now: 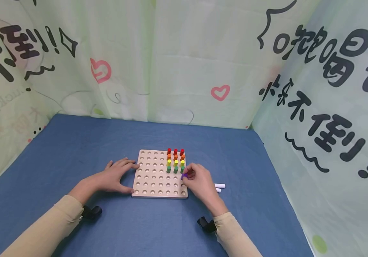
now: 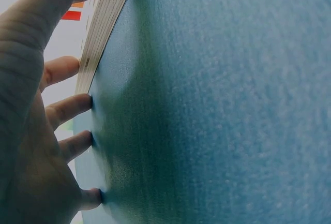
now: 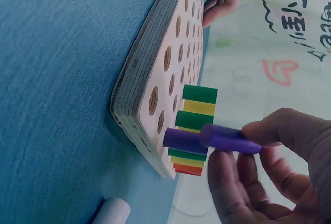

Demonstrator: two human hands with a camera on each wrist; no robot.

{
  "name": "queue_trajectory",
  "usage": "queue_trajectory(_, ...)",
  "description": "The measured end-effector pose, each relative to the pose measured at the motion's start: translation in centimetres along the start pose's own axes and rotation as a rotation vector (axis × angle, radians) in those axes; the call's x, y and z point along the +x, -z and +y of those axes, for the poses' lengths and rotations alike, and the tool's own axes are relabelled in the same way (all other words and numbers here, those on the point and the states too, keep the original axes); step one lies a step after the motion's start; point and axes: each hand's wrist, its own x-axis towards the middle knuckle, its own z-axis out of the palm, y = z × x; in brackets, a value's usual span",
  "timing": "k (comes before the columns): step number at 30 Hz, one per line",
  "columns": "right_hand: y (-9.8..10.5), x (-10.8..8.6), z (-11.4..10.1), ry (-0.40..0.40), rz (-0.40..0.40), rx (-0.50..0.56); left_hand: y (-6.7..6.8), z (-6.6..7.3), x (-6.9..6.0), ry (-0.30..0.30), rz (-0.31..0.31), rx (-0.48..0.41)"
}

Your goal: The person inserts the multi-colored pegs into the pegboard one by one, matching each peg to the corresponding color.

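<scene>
A pale wooden pegboard (image 1: 149, 181) lies on the blue cloth. Red pegs (image 1: 175, 151), orange pegs (image 1: 176, 157), yellow pegs (image 1: 176, 163) and green pegs (image 1: 175, 170) stand in rows at its far right. My right hand (image 1: 200, 180) pinches a purple peg (image 3: 232, 139) between thumb and fingers, tilted above the board's right side. Close beside it, another purple peg (image 3: 182, 140) stands in the board, in front of the green ones. My left hand (image 1: 114, 175) is spread at the board's left edge, thumb and a finger touching it.
Two white pegs (image 1: 220, 186) lie on the cloth right of the board, partly behind my right hand; one white peg (image 3: 113, 212) shows in the right wrist view. Printed curtains (image 1: 184, 64) enclose the blue-covered table (image 1: 132, 228) at the back and sides.
</scene>
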Motion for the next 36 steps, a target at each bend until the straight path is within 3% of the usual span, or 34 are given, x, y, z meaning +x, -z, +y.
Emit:
queue_trajectory(6,-0.2,0.3,-0.4,-0.013,0.061,0.047,0.1,0.1,-0.1,-0.006,-0.001,-0.004)
queue_trajectory(11,-0.5,0.7,-0.7,-0.02,0.096,0.004,0.1,0.1,-0.1,-0.009,0.001,-0.003)
queue_trajectory(19,-1.1,1.1,-0.3,-0.02,0.088,-0.101,-0.1,-0.2,0.0,-0.008,-0.003,0.005)
queue_trajectory(36,-2.1,1.6,0.2,-0.003,0.052,-0.165,-0.1,-0.2,0.1,-0.007,0.0,0.007)
